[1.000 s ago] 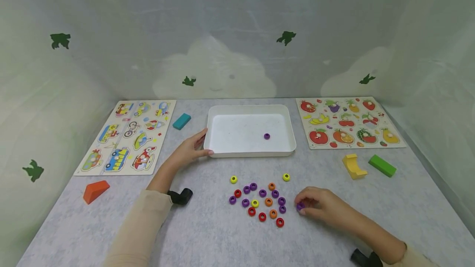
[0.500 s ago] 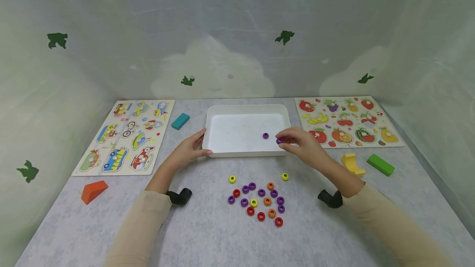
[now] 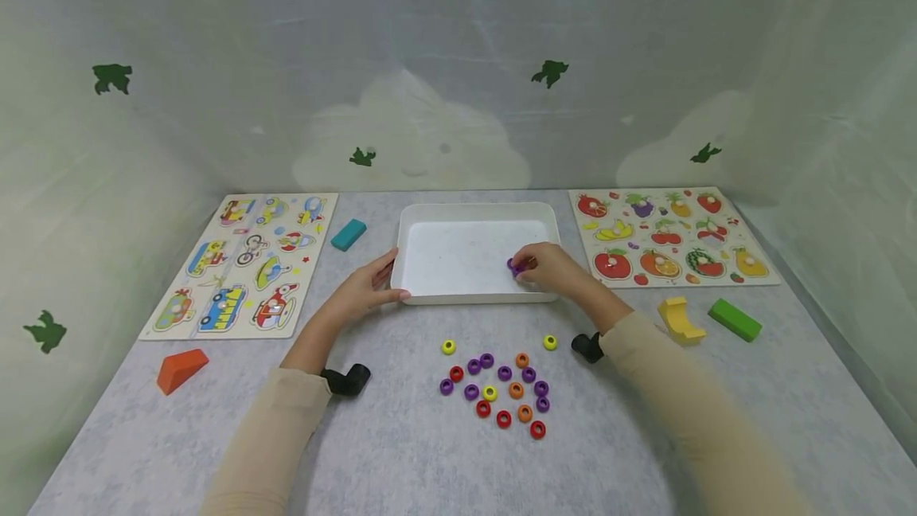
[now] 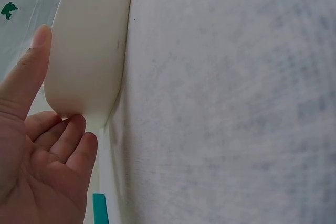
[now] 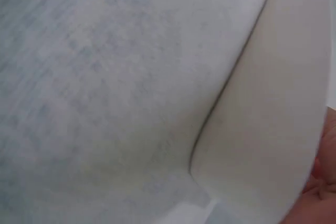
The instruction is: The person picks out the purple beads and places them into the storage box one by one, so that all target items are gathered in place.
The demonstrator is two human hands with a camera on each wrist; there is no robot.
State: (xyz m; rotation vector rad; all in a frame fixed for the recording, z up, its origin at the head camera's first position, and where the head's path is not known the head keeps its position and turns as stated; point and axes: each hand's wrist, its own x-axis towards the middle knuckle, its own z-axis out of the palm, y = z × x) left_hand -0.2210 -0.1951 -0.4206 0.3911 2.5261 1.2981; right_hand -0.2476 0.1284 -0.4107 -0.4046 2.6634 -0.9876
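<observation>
A shallow white tray [image 3: 473, 299] stands at the back middle of the table. My left hand [image 3: 361, 289] grips its front left corner, thumb at the front wall and fingers along the side; the left wrist view shows the fingers curled against the tray's wall [image 4: 92, 51]. Inside the tray, toward the right, my right hand [image 3: 548, 267] pinches a purple bead [image 3: 521, 269] low over the floor. Another purple bead [image 3: 512, 264] lies right by the fingertips, partly hidden. In the right wrist view the tray's wall [image 5: 262, 124] covers most of that hand.
Several purple, red, orange and yellow beads [image 3: 505, 373] lie loose in front of the tray. A vehicle puzzle board [image 3: 243, 269] is at left, a fruit puzzle board [image 3: 669, 237] at right. Teal [image 3: 349, 235], orange [image 3: 181, 371], yellow [image 3: 679, 320] and green [image 3: 735, 319] blocks sit around them.
My right hand has carried a purple bead from beside the loose beads up and left into the tray, near the bead lying there. The left hand has stayed at the tray's corner.
</observation>
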